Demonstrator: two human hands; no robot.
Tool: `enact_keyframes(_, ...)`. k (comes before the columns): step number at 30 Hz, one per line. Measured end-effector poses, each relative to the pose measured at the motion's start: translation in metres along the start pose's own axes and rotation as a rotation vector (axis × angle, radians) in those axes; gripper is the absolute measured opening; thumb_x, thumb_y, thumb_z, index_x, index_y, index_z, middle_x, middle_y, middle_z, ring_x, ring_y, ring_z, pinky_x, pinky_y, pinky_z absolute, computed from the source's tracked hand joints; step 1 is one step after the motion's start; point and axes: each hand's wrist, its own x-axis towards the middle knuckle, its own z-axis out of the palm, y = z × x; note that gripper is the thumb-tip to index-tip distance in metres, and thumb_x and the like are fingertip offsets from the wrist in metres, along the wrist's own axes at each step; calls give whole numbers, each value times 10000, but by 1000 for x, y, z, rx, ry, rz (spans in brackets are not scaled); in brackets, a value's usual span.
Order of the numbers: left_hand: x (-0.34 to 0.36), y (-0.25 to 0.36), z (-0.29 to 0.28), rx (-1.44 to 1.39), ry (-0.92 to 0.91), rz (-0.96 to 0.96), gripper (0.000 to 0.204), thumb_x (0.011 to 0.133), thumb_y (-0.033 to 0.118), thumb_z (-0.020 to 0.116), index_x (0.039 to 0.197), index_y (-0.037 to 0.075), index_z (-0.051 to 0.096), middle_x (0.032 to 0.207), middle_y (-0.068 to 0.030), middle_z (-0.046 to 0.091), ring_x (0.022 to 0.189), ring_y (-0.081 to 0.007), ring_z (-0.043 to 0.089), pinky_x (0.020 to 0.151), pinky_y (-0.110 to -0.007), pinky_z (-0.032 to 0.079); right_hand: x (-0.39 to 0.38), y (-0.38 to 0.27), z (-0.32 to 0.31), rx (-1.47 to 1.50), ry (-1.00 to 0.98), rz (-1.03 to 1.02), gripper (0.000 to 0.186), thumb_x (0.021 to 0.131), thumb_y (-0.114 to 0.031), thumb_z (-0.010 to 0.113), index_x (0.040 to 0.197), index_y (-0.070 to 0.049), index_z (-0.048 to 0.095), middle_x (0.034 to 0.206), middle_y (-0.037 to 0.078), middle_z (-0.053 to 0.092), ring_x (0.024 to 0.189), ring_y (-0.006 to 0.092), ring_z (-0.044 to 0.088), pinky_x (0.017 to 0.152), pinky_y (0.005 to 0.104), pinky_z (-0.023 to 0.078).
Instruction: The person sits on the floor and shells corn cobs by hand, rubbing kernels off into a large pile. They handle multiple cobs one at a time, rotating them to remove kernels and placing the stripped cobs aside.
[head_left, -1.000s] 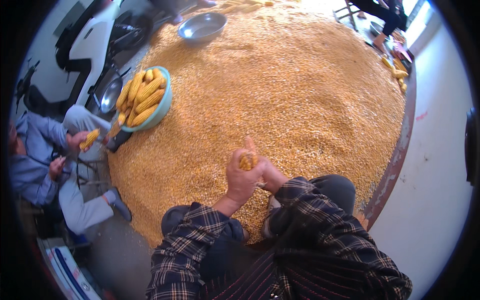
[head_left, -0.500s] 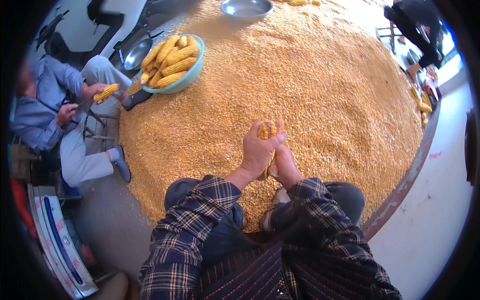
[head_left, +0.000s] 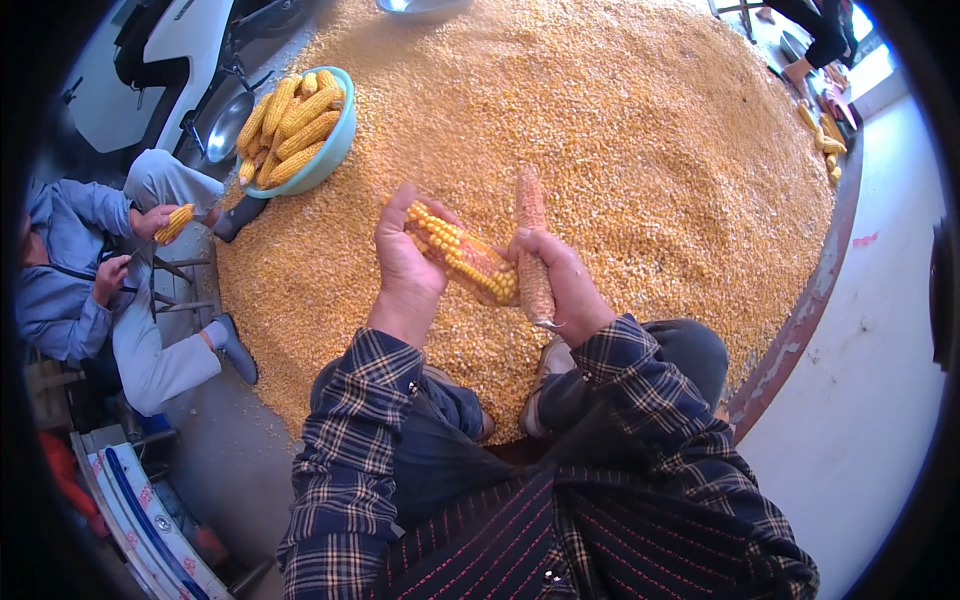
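My left hand (head_left: pixel 411 262) grips a partly shelled ear of corn (head_left: pixel 462 255), with yellow kernels on some rows and bare reddish cob showing between them. In my right hand (head_left: pixel 563 275) is a bare corncob (head_left: pixel 531 207), held nearly upright. The lower end of the corn ear touches or nearly touches the cob beside my right fingers. Both hands are above a wide heap of loose corn kernels (head_left: pixel 620 200) that spreads ahead of me and around my shoes.
A light-green basin (head_left: pixel 345 140) of corn ears stands at the left. Beside it a seated person (head_left: pixel 75 260) holds an ear. A metal bowl (head_left: pixel 425 8) lies at the far edge, several ears (head_left: pixel 825 140) at the far right. A low reddish border (head_left: pixel 790 330) curves along the right.
My hands were pressed together around the corn; now they are apart, the left turned palm-up with the ear and the right holding the cob. The view has shifted slightly.
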Motion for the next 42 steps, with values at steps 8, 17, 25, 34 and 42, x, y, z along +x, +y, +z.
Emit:
enact_keyframes(8, -3, -1, 5, 122, 80, 133, 302, 780, 346, 638, 657, 84, 552, 613, -85, 578, 603, -201, 577, 624, -330, 482, 17, 31, -6, -264, 128, -258, 222, 879, -241, 553, 967, -37, 541, 851, 39, 567, 759, 123, 538, 649, 296, 449)
enact_keyframes(17, -41, -31, 37, 582, -245, 336, 186, 764, 161, 645, 871, 70, 524, 703, -31, 549, 665, -126, 560, 651, -264, 466, 56, 38, -47, 116, 47, 107, 260, 892, -240, 534, 932, 16, 545, 779, 91, 603, 624, 189, 608, 592, 290, 527)
enact_keyframes(25, -12, 10, 7, 99, 52, 147, 231, 802, 290, 622, 694, 110, 525, 624, -72, 586, 588, -194, 592, 605, -331, 502, 9, 15, -2, -109, -22, -117, 277, 874, -211, 562, 1051, -6, 505, 915, 76, 574, 811, 158, 561, 716, 319, 477)
enact_keyframes(34, -21, -26, 26, 340, -3, 328, 151, 780, 205, 644, 817, 88, 556, 668, -31, 547, 635, -140, 546, 627, -284, 449, 39, 39, -29, -167, 153, -38, 232, 881, -217, 546, 947, 5, 532, 774, 76, 574, 657, 163, 555, 608, 295, 466)
enact_keyframes(42, -10, -4, 11, 97, 102, 76, 224, 792, 280, 641, 731, 102, 519, 648, -59, 566, 588, -217, 579, 599, -361, 505, 28, 14, -16, 129, 37, 70, 277, 881, -211, 530, 1040, 8, 467, 864, 130, 594, 753, 211, 603, 648, 346, 514)
